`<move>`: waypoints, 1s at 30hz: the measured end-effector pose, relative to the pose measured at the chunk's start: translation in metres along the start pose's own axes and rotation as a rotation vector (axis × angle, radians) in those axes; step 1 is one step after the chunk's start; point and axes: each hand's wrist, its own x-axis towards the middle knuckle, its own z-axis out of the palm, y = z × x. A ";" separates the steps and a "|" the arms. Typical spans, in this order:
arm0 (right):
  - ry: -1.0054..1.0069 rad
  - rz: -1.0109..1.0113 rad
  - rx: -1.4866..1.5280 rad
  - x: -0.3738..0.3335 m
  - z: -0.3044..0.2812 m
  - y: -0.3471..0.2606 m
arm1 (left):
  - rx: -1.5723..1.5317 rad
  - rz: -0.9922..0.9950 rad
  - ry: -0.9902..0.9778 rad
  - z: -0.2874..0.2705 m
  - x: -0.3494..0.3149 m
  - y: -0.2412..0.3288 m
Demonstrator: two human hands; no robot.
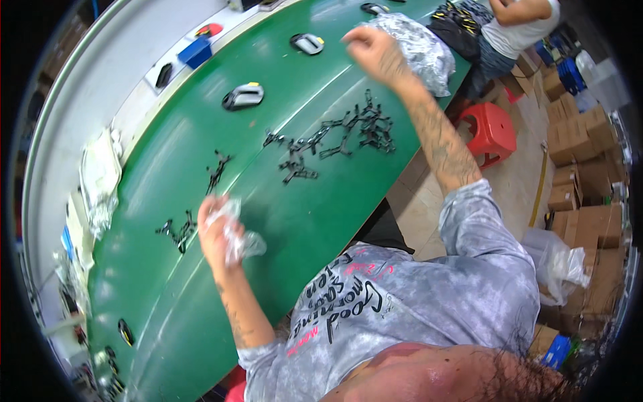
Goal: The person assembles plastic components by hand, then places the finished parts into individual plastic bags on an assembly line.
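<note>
My left hand (213, 236) is closed on a crumpled clear plastic bag (240, 241) above the green table (268, 258). Next to that hand lie two black, branching plastic pieces (216, 173), one beyond it and one to its left. Over the far right of the table hangs my right hand (378, 55), its fingers bent and a little apart, with nothing visible in them. Just beside it rests a large clear plastic bag (418, 50) with a shiny, wrinkled surface. Several more black branching pieces (375, 127) are spread in a loose cluster between my arms.
Grey and black oval objects (244, 96) with yellow tabs stand along the far side. A blue bin (194, 52) sits behind the table edge. At right are a red stool (490, 134), cardboard boxes (583, 134) and another person (516, 30) beside a black bag (455, 30).
</note>
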 end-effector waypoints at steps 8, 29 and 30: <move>-0.424 0.734 -0.380 0.099 -0.064 0.221 | 0.051 -0.034 -0.074 0.024 -0.015 0.006; -0.213 0.174 0.761 0.056 -0.089 0.036 | 0.584 0.018 -0.425 0.124 0.026 -0.018; -0.286 0.121 0.947 0.047 -0.076 0.017 | 0.494 0.023 -0.504 0.135 0.034 -0.024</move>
